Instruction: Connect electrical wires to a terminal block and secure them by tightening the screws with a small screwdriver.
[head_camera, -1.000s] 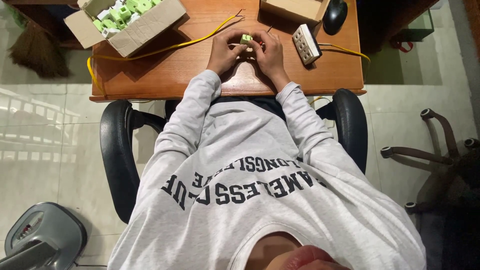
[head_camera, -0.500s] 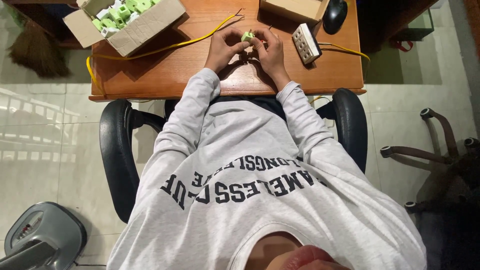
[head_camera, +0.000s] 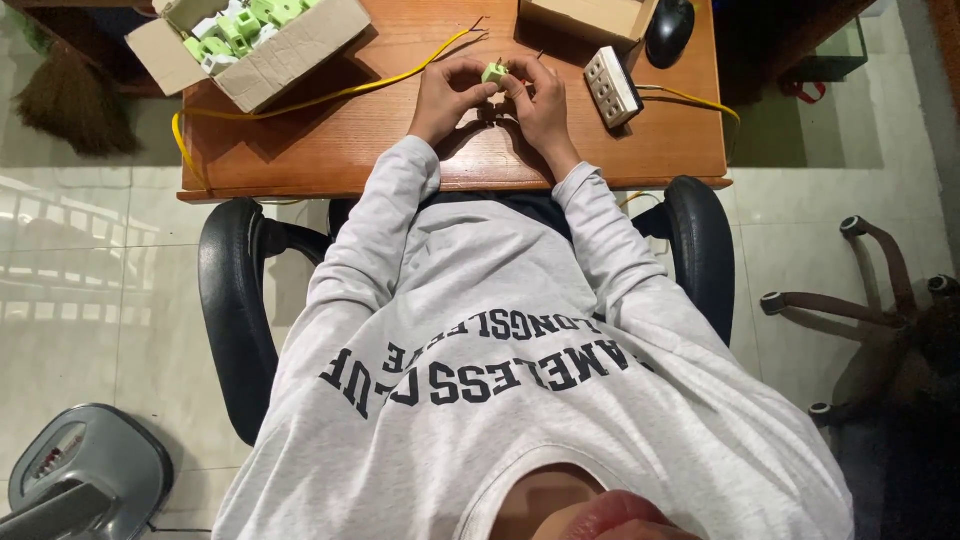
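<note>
The green part (head_camera: 494, 72) sits over the desk (head_camera: 400, 140), pinched between left hand (head_camera: 450, 95) and right hand (head_camera: 538, 100). Over the last second both hands stayed on it, fingers shifting slightly (probably fitting something; too small to tell). A yellow wire (head_camera: 300, 100) lies to the left, and a white strip (head_camera: 612, 86) to the right.

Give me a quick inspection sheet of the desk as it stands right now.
Surface: wooden desk, mostly bare in front.
Job's things: small green part, pinched between both hands.
Clutter: open cardboard box of green and white parts; second box; white socket strip; black mouse.
Hands: left hand and right hand together above the desk.
Cables: yellow wire across the desk.
Surroundings: black chair, tiled floor.
</note>
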